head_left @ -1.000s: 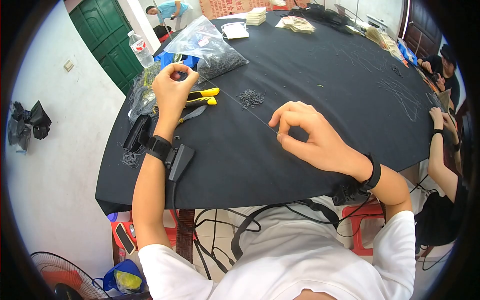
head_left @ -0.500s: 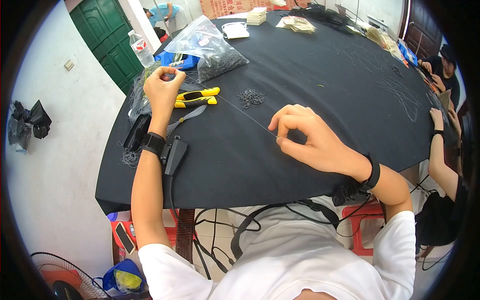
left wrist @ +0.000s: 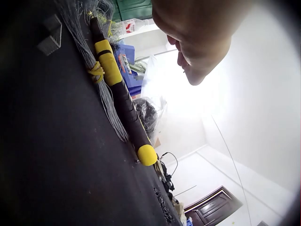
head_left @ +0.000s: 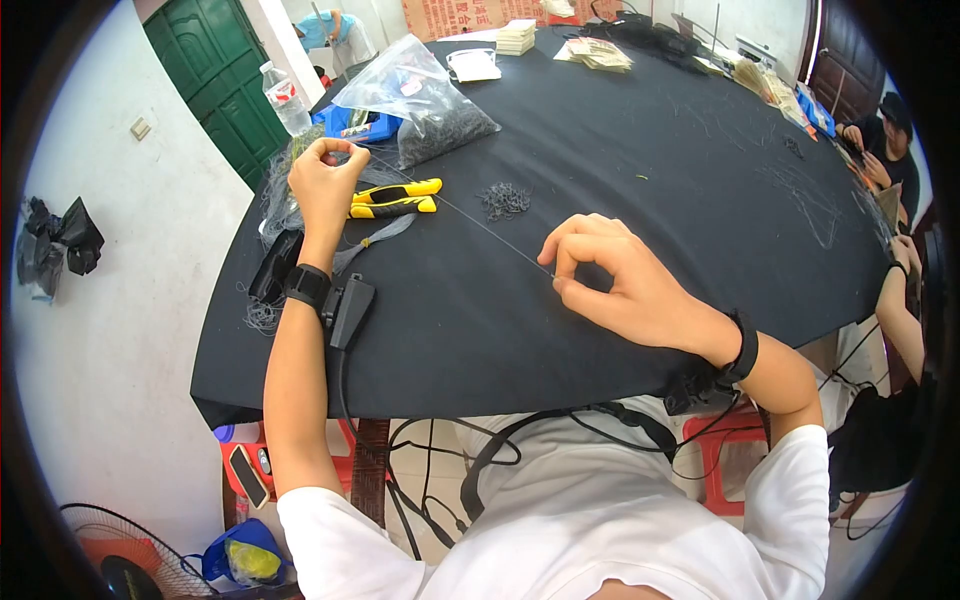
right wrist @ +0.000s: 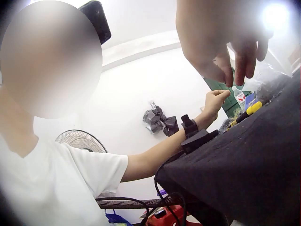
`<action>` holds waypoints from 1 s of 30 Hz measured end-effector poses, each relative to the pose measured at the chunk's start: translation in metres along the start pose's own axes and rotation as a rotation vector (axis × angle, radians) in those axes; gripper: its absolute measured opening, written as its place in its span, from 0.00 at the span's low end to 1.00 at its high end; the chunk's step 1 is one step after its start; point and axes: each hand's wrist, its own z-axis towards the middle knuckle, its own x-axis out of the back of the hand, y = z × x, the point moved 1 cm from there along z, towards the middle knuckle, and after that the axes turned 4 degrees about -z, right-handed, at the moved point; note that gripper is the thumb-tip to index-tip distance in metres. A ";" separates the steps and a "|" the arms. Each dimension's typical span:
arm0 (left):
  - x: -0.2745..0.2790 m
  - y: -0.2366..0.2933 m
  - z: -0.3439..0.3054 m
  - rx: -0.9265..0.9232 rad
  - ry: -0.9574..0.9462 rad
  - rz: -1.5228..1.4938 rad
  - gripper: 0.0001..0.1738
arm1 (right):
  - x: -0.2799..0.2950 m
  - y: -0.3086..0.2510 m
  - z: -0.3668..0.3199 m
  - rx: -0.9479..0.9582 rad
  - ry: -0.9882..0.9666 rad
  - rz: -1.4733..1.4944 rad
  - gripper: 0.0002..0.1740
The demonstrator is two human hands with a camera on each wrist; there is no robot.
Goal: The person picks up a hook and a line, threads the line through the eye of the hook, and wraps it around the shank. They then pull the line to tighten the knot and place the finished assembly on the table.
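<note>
Place: looks like a small handwork workshop | black-covered table (head_left: 480, 350): pliers (head_left: 415, 188), bundled strands (head_left: 385, 232) near left edge | paper stacks (head_left: 515, 38), far edge | people (head_left: 892, 155) at right edge

The right hand (right wrist: 214, 40), fingers pointing down, hangs over the black-covered table (right wrist: 249, 165), and toward its left edge the left hand (right wrist: 214, 105) is raised near a yellow-and-black handle (right wrist: 254, 108), a bottle (right wrist: 239, 97) and a clear bag (right wrist: 271, 81).

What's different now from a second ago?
The left hand shifted a bit left, showing more of the yellow-and-black pliers. Nothing was let go: it and the right hand still pinch the thin strand. The right hand, pliers and tangled pile stayed put.
</note>
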 end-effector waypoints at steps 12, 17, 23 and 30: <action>-0.002 0.004 -0.002 0.048 0.026 -0.130 0.12 | 0.004 0.005 0.003 -0.019 0.008 -0.077 0.05; -0.017 0.022 -0.007 -0.004 -0.053 -0.346 0.09 | 0.004 0.014 0.003 -0.095 -0.030 -0.060 0.07; -0.011 0.089 -0.032 -0.032 -0.328 -0.637 0.06 | 0.000 0.017 0.001 -0.217 -0.010 0.054 0.06; -0.006 0.127 -0.059 -0.009 -0.580 -0.913 0.07 | 0.005 0.010 0.003 -0.268 -0.091 0.097 0.06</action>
